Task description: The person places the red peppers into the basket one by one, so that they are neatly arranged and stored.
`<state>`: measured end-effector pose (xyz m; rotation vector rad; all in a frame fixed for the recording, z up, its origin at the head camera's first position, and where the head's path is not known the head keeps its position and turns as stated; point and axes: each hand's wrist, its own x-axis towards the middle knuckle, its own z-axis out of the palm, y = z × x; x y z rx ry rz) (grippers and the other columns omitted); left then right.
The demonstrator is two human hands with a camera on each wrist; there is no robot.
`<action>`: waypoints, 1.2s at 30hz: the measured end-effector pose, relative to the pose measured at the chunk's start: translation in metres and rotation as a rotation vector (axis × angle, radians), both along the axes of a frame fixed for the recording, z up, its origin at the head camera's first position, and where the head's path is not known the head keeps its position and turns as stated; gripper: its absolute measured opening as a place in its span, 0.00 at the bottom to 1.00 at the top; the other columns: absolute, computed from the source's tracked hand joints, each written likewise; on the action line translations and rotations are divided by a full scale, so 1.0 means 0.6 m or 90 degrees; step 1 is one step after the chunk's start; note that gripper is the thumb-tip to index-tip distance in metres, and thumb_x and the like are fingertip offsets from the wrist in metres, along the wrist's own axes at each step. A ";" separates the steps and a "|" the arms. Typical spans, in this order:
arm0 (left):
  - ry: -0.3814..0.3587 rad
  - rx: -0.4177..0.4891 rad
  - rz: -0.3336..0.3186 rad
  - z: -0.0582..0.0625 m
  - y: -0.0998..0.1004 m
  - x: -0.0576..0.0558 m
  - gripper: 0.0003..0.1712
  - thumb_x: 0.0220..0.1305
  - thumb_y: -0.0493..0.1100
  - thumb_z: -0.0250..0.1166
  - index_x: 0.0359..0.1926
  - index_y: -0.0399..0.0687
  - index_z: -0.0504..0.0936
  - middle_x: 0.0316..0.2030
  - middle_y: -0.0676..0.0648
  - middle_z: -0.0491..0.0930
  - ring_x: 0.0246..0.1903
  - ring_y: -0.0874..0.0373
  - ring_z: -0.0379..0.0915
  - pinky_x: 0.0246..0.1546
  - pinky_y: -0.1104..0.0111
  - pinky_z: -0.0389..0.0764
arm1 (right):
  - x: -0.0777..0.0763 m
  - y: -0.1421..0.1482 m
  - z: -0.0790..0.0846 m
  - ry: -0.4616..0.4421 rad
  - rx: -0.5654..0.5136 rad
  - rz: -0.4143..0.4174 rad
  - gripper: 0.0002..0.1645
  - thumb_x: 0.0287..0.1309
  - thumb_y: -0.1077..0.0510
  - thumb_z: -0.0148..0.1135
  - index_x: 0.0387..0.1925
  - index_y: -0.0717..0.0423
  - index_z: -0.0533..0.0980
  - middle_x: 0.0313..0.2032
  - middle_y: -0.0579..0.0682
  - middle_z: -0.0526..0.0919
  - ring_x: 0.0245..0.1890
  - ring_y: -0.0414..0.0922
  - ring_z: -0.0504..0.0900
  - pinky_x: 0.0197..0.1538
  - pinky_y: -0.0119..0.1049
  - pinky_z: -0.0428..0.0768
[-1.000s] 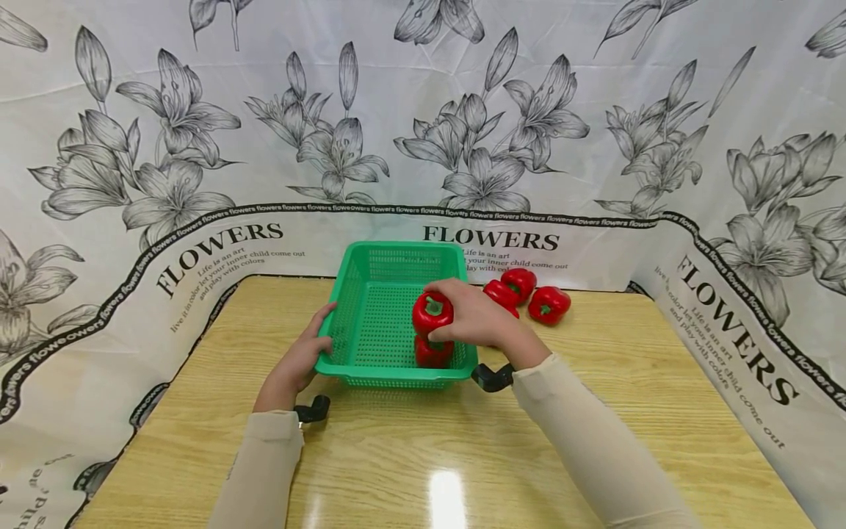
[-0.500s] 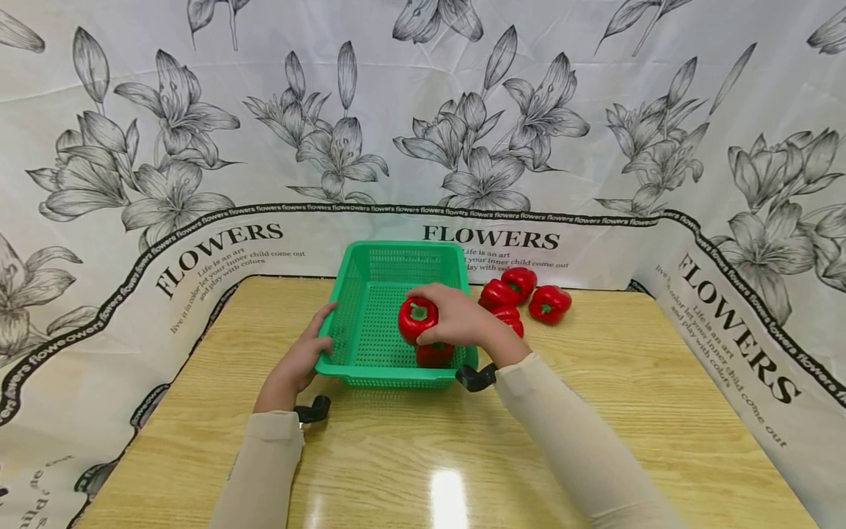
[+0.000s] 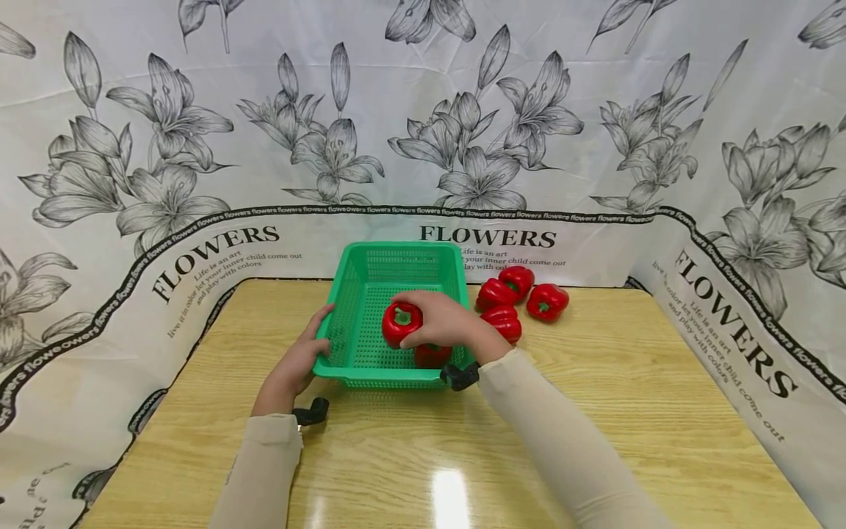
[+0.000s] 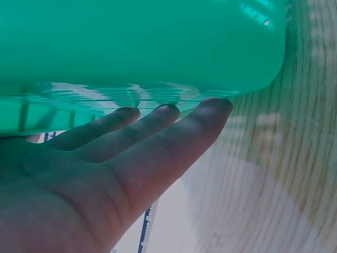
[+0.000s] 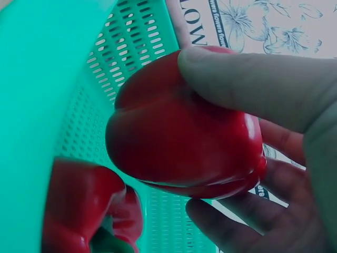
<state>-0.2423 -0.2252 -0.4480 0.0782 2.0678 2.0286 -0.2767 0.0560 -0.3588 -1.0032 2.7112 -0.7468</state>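
In the head view, a green plastic basket [image 3: 362,308] stands on the table. My right hand [image 3: 439,319] holds a red bell pepper [image 3: 400,325] over the basket, its green stem facing up. The right wrist view shows the thumb on one side of that pepper and fingers round the other. A second red bell pepper [image 3: 432,357] lies in the basket's near right corner, partly hidden by the right hand. My left hand [image 3: 297,364] holds the basket's left rim. From the left wrist view, its fingers [image 4: 174,145] lie against the outer wall; the thumb is hidden there.
Right of the basket lie several more red bell peppers [image 3: 547,302] on the wooden table [image 3: 595,382]. The right forearm partly covers the nearest pepper [image 3: 504,323]. A white flower-printed cloth [image 3: 370,169] hangs behind and at both sides. Each wrist carries a black camera mount [image 3: 459,376].
My right hand has moved left with the bell pepper, from above the other pepper toward the basket's middle. More of the peppers on the table shows. The left hand keeps its place.
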 end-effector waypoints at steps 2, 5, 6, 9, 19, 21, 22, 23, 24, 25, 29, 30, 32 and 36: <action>-0.001 0.000 0.001 0.000 0.000 0.000 0.55 0.49 0.27 0.43 0.76 0.71 0.42 0.75 0.40 0.35 0.63 0.38 0.50 0.39 0.63 0.73 | -0.001 -0.004 -0.001 -0.005 0.007 0.004 0.46 0.46 0.46 0.73 0.68 0.44 0.67 0.62 0.46 0.74 0.60 0.45 0.72 0.55 0.42 0.76; -0.003 0.005 -0.001 0.006 0.001 0.004 0.56 0.49 0.27 0.43 0.76 0.71 0.42 0.75 0.40 0.35 0.63 0.38 0.49 0.39 0.62 0.73 | -0.002 -0.008 -0.003 -0.015 0.011 0.004 0.45 0.47 0.45 0.72 0.68 0.45 0.66 0.62 0.47 0.74 0.60 0.46 0.72 0.56 0.43 0.76; -0.005 0.007 -0.003 0.012 0.003 0.008 0.55 0.49 0.27 0.44 0.76 0.70 0.42 0.75 0.39 0.35 0.63 0.38 0.49 0.39 0.62 0.73 | -0.003 -0.010 -0.004 -0.018 0.012 0.004 0.45 0.47 0.45 0.72 0.68 0.45 0.66 0.62 0.47 0.74 0.60 0.46 0.72 0.56 0.43 0.75; -0.005 0.010 -0.008 0.017 0.003 0.010 0.56 0.49 0.26 0.44 0.77 0.68 0.41 0.75 0.39 0.35 0.63 0.38 0.48 0.42 0.61 0.73 | -0.007 -0.016 -0.010 -0.025 0.012 0.005 0.45 0.47 0.46 0.72 0.68 0.45 0.66 0.61 0.47 0.75 0.59 0.46 0.73 0.56 0.43 0.76; 0.006 -0.013 -0.003 0.001 -0.001 0.000 0.55 0.49 0.27 0.43 0.76 0.72 0.42 0.75 0.39 0.35 0.63 0.39 0.49 0.44 0.60 0.72 | -0.015 -0.043 -0.014 -0.073 0.025 0.002 0.46 0.42 0.53 0.73 0.67 0.45 0.68 0.58 0.46 0.77 0.53 0.44 0.74 0.50 0.42 0.77; 0.007 -0.013 -0.003 0.002 -0.002 0.001 0.55 0.49 0.27 0.43 0.76 0.71 0.42 0.75 0.39 0.35 0.64 0.39 0.48 0.45 0.59 0.72 | -0.016 -0.049 -0.014 -0.078 0.028 -0.002 0.45 0.42 0.52 0.73 0.66 0.45 0.68 0.58 0.46 0.77 0.53 0.45 0.74 0.50 0.42 0.77; 0.008 -0.013 -0.004 0.003 -0.002 0.001 0.55 0.49 0.27 0.43 0.76 0.71 0.41 0.75 0.39 0.35 0.64 0.38 0.48 0.45 0.59 0.72 | -0.017 -0.051 -0.013 -0.079 0.031 -0.003 0.45 0.43 0.51 0.73 0.66 0.46 0.68 0.57 0.46 0.77 0.52 0.45 0.74 0.50 0.42 0.77; 0.005 -0.011 -0.001 0.003 -0.002 0.002 0.55 0.49 0.27 0.43 0.76 0.72 0.42 0.75 0.40 0.35 0.64 0.39 0.48 0.45 0.59 0.72 | -0.018 -0.054 -0.013 -0.082 0.033 -0.004 0.45 0.43 0.51 0.74 0.66 0.46 0.68 0.57 0.47 0.77 0.52 0.45 0.75 0.50 0.41 0.77; 0.006 -0.012 -0.002 0.003 -0.002 0.003 0.55 0.49 0.27 0.43 0.76 0.71 0.42 0.75 0.40 0.35 0.64 0.38 0.48 0.45 0.59 0.72 | -0.019 -0.056 -0.014 -0.083 0.037 -0.006 0.45 0.43 0.50 0.74 0.66 0.46 0.69 0.56 0.46 0.78 0.52 0.44 0.75 0.50 0.41 0.77; 0.006 -0.011 -0.002 0.003 -0.003 0.003 0.55 0.49 0.27 0.43 0.76 0.71 0.42 0.75 0.39 0.35 0.64 0.38 0.48 0.45 0.59 0.73 | -0.021 -0.059 -0.014 -0.084 0.039 -0.006 0.45 0.42 0.49 0.74 0.66 0.46 0.69 0.56 0.47 0.78 0.52 0.44 0.75 0.50 0.41 0.77; 0.004 -0.004 -0.003 0.003 -0.002 0.005 0.55 0.49 0.27 0.43 0.76 0.70 0.42 0.75 0.39 0.35 0.64 0.38 0.48 0.43 0.60 0.74 | -0.026 -0.067 -0.016 -0.092 0.060 -0.010 0.43 0.42 0.49 0.74 0.64 0.45 0.70 0.54 0.46 0.79 0.50 0.43 0.75 0.47 0.39 0.77; 0.002 -0.002 -0.003 0.003 -0.001 0.005 0.55 0.49 0.27 0.43 0.76 0.70 0.42 0.75 0.39 0.35 0.64 0.38 0.49 0.42 0.61 0.74 | -0.027 -0.069 -0.016 -0.095 0.067 -0.009 0.43 0.42 0.50 0.74 0.63 0.44 0.70 0.53 0.46 0.78 0.49 0.43 0.75 0.47 0.39 0.77; 0.002 0.000 -0.001 0.002 0.000 0.005 0.55 0.49 0.27 0.43 0.76 0.70 0.42 0.75 0.39 0.36 0.63 0.38 0.49 0.41 0.62 0.74 | -0.029 -0.072 -0.015 -0.106 0.077 -0.007 0.42 0.42 0.51 0.74 0.63 0.44 0.70 0.52 0.46 0.78 0.47 0.44 0.75 0.44 0.39 0.77; 0.005 0.000 0.001 0.002 0.001 0.004 0.55 0.49 0.27 0.43 0.76 0.70 0.43 0.75 0.40 0.36 0.63 0.38 0.49 0.42 0.60 0.73 | -0.032 -0.075 -0.015 -0.131 0.099 -0.004 0.41 0.41 0.54 0.73 0.62 0.42 0.70 0.54 0.46 0.77 0.46 0.45 0.75 0.40 0.39 0.77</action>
